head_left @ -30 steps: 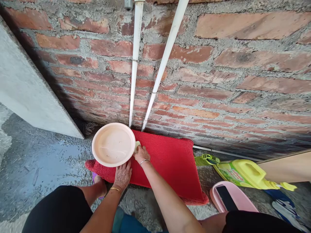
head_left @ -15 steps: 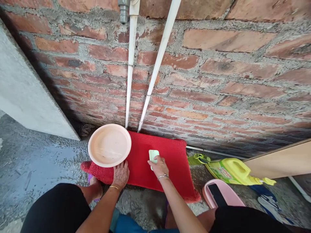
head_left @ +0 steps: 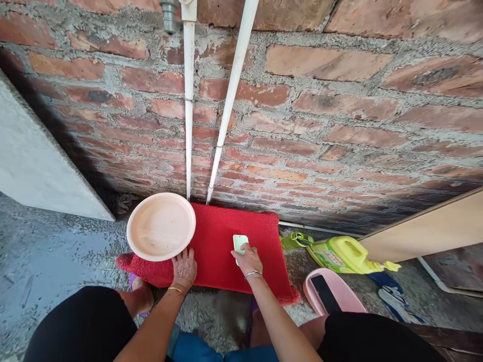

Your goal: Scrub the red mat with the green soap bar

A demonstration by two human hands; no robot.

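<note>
Right hand has moved the likely brush away from basin.

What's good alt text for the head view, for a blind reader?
A person's right hand holds a pale green object over a red mat; the left hand rests on the mat by the near rim of a pale pink basin. Behind is a brick wall with two white pipes; a yellow jug lies to the right.
</note>
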